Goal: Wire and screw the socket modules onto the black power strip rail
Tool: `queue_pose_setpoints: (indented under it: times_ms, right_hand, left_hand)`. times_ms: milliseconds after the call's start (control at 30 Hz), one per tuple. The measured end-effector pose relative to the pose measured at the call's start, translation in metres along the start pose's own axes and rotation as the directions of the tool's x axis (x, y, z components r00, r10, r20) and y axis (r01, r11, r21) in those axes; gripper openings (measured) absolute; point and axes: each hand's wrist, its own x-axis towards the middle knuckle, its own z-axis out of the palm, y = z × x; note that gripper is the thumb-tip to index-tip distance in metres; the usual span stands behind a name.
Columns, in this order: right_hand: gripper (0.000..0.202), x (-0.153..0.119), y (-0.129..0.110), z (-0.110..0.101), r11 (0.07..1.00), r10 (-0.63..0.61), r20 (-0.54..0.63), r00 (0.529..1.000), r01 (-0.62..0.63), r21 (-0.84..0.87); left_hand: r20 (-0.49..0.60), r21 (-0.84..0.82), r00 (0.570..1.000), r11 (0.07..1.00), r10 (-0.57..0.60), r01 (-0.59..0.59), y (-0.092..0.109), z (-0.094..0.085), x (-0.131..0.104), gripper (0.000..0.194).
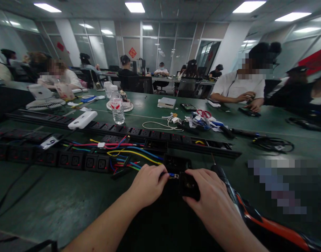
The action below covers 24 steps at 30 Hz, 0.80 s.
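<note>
My left hand (151, 183) is closed in a pinch on a wire whose end, a blue-sleeved metal terminal (174, 175), sticks out toward the right. Fingers and thumb of my right hand (213, 194) grip a small black plastic socket housing (188, 185) by its sides. The terminal's tip is close to the housing's left edge; I cannot tell if they touch. Behind both hands lies another black housing (177, 162). Blue, yellow and red wires (134, 152) run from a black power strip (90, 162) toward my left hand.
A black and orange power screwdriver (270, 224) lies beside my right forearm. Beyond the strips stand a water bottle (117, 110) and a white device (83, 120). Red-handled scissors (203, 113) rest among scraps. A co-worker (236, 84) sits across the green table (52, 199).
</note>
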Motion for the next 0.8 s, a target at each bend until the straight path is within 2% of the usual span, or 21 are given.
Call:
queue_pose_setpoints:
  times_ms: [267, 400, 800]
  right_hand:
    - [0.057, -0.0043, 0.0000, -0.0033, 1.000, 0.013, -0.032, 0.999, -0.013, 0.000]
    - [0.056, -0.0033, 0.0041, -0.0028, 1.000, 0.023, -0.030, 0.999, -0.023, 0.009]
    - [0.059, -0.0055, -0.0016, 0.0025, 0.994, -0.034, 0.019, 0.999, 0.032, 0.103]
  left_hand:
    - [-0.077, -0.061, 0.991, 0.993, -0.107, 0.103, 0.0005, 0.0016, 0.0017, 0.023]
    - [-0.067, -0.092, 0.990, 0.988, -0.127, 0.121, -0.0006, 0.0044, 0.0021, 0.022]
    - [-0.078, -0.079, 0.995, 0.995, -0.066, 0.060, -0.0015, 0.0087, -0.0009, 0.020]
